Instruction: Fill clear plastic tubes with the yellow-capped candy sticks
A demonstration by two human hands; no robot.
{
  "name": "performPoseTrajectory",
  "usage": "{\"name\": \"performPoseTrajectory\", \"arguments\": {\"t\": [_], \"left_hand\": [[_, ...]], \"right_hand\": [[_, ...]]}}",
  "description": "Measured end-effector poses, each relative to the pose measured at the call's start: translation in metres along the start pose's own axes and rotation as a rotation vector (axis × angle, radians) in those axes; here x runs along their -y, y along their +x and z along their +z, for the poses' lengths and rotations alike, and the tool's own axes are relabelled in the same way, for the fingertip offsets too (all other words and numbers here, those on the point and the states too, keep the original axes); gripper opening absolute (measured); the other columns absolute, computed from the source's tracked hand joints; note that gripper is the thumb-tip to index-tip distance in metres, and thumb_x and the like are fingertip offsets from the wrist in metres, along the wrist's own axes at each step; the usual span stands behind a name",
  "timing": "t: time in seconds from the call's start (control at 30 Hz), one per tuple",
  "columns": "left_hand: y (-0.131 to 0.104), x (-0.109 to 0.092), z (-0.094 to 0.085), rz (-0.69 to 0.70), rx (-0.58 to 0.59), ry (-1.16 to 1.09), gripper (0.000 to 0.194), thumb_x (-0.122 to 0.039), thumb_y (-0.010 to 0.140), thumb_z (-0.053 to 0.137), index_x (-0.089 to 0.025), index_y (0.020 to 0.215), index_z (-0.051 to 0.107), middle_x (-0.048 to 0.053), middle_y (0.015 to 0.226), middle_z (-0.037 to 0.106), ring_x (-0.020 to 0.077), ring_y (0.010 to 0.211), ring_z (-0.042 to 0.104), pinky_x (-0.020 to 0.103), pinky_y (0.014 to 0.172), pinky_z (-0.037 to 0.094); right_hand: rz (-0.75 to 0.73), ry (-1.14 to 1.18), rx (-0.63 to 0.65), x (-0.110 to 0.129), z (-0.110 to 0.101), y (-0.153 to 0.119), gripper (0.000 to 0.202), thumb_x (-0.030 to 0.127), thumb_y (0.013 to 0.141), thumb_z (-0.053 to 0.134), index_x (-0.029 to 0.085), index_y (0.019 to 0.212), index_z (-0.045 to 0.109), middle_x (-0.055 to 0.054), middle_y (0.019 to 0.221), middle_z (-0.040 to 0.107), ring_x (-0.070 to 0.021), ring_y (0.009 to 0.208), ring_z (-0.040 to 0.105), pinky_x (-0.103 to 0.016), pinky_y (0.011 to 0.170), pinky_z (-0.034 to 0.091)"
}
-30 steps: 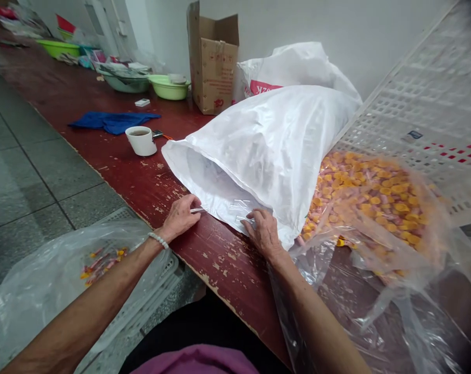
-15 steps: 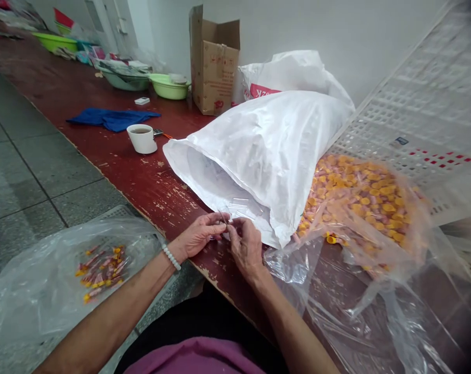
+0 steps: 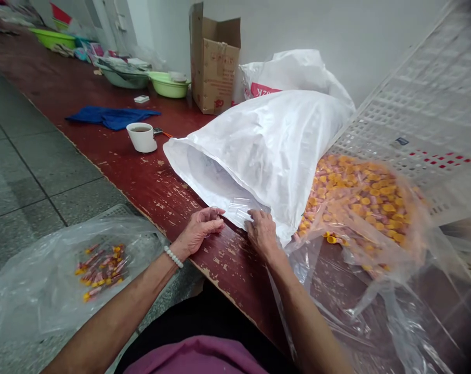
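clear tubes [image 3: 241, 208] lie at the mouth of the white sack [image 3: 266, 150], centre frame, spilled within easy reach on the red tabletop [image 3: 149, 182]. right hand [image 3: 262, 231] rests fingers on them, grip loose, holding nothing surely. left hand [image 3: 199, 228] curls narrowly around 1 small clear piece, hard to make out. sack's inside is hidden.

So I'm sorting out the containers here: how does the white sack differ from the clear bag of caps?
The white sack is opaque; the clear bag shows its orange and pink caps. The sack lies on its side with its mouth open toward the person, and the right hand is at that mouth; the clear bag spreads loosely to its right. Both rest on the red table.
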State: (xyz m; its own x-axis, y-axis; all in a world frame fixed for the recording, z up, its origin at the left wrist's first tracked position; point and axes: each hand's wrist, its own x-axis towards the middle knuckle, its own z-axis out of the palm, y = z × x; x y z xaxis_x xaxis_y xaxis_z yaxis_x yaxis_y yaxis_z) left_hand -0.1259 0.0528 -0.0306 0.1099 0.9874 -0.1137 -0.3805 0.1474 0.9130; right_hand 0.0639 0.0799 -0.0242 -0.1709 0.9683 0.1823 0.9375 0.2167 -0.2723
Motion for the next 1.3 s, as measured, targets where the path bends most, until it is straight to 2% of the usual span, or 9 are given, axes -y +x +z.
{"name": "performPoseTrajectory", "arguments": {"t": [0.17,0.3,0.37,0.53,0.67,0.83,0.93,1.07,1.3], "left_hand": [[-0.003,-0.004,0.005,0.188,-0.01,0.385,0.018,-0.027,0.07,0.069,-0.016,0.085,0.067,0.004,0.093,0.065,0.0174,0.087,0.06,0.027,0.078,0.045],[-0.003,-0.008,0.0,0.009,0.266,0.266,0.029,-0.022,0.069,0.07,-0.017,0.097,0.067,0.006,0.091,0.068,0.0189,0.084,0.062,0.029,0.074,0.047],[-0.002,-0.008,-0.006,-0.099,0.277,0.081,0.038,-0.019,0.068,0.071,-0.017,0.105,0.064,0.007,0.091,0.069,0.0163,0.074,0.063,0.027,0.068,0.048],[-0.002,-0.008,-0.016,-0.204,0.123,-0.2,0.041,-0.009,0.061,0.074,-0.014,0.101,0.065,0.009,0.094,0.067,0.0149,0.074,0.064,0.03,0.07,0.052],[-0.006,-0.008,-0.015,-0.18,0.108,-0.301,0.041,-0.008,0.062,0.074,-0.016,0.1,0.063,0.005,0.091,0.065,0.0176,0.075,0.066,0.04,0.076,0.054],[-0.009,-0.007,-0.01,-0.097,-0.013,-0.215,0.044,-0.019,0.063,0.074,-0.021,0.104,0.057,0.002,0.093,0.061,0.0181,0.072,0.067,0.036,0.063,0.056],[-0.007,-0.003,-0.007,-0.008,-0.067,-0.153,0.043,-0.022,0.065,0.073,-0.022,0.104,0.054,0.003,0.099,0.062,0.0157,0.074,0.066,0.032,0.064,0.055],[-0.005,0.007,-0.002,0.111,0.04,-0.094,0.044,-0.013,0.066,0.069,-0.021,0.106,0.053,0.004,0.099,0.064,0.0158,0.09,0.062,0.027,0.078,0.049],[-0.011,0.013,0.01,0.16,0.172,0.133,0.054,-0.013,0.068,0.066,-0.02,0.118,0.048,0.008,0.109,0.061,0.019,0.102,0.058,0.028,0.087,0.046]], "right_hand": [[-0.211,0.269,0.059,0.02,-0.013,-0.022,0.036,0.01,0.08,0.048,0.02,0.113,0.057,-0.008,0.104,0.058,-0.0169,0.089,0.058,-0.028,0.078,0.046],[-0.148,0.556,0.159,0.032,-0.02,-0.021,0.043,0.016,0.074,0.059,0.019,0.116,0.049,-0.004,0.091,0.065,-0.0161,0.079,0.062,-0.028,0.07,0.048],[-0.093,0.654,0.223,0.03,-0.019,-0.009,0.046,0.019,0.073,0.061,0.019,0.116,0.046,-0.001,0.084,0.066,-0.0143,0.07,0.063,-0.026,0.064,0.048],[-0.132,0.183,0.031,0.018,0.001,0.032,0.034,0.012,0.079,0.05,0.017,0.113,0.05,-0.009,0.113,0.059,-0.0172,0.094,0.058,-0.029,0.081,0.046],[-0.145,-0.003,0.037,0.014,0.014,0.043,0.026,0.01,0.083,0.044,0.017,0.104,0.058,-0.013,0.109,0.057,-0.0243,0.103,0.051,-0.035,0.085,0.042],[-0.106,-0.002,0.021,0.019,0.007,0.027,0.025,0.015,0.085,0.042,0.013,0.106,0.055,-0.015,0.105,0.055,-0.0228,0.096,0.054,-0.034,0.08,0.043],[-0.1,0.328,0.004,0.03,-0.002,0.007,0.025,0.025,0.086,0.046,0.015,0.108,0.052,-0.009,0.102,0.058,-0.0179,0.085,0.056,-0.031,0.075,0.045],[-0.041,0.805,0.046,0.049,-0.009,-0.018,0.026,0.031,0.082,0.052,0.018,0.105,0.051,-0.002,0.09,0.062,-0.0113,0.064,0.054,-0.025,0.06,0.044],[0.059,0.753,0.005,0.049,-0.01,-0.034,0.019,0.025,0.075,0.06,0.019,0.093,0.057,0.0,0.083,0.064,-0.0125,0.068,0.057,-0.025,0.064,0.044]]}}
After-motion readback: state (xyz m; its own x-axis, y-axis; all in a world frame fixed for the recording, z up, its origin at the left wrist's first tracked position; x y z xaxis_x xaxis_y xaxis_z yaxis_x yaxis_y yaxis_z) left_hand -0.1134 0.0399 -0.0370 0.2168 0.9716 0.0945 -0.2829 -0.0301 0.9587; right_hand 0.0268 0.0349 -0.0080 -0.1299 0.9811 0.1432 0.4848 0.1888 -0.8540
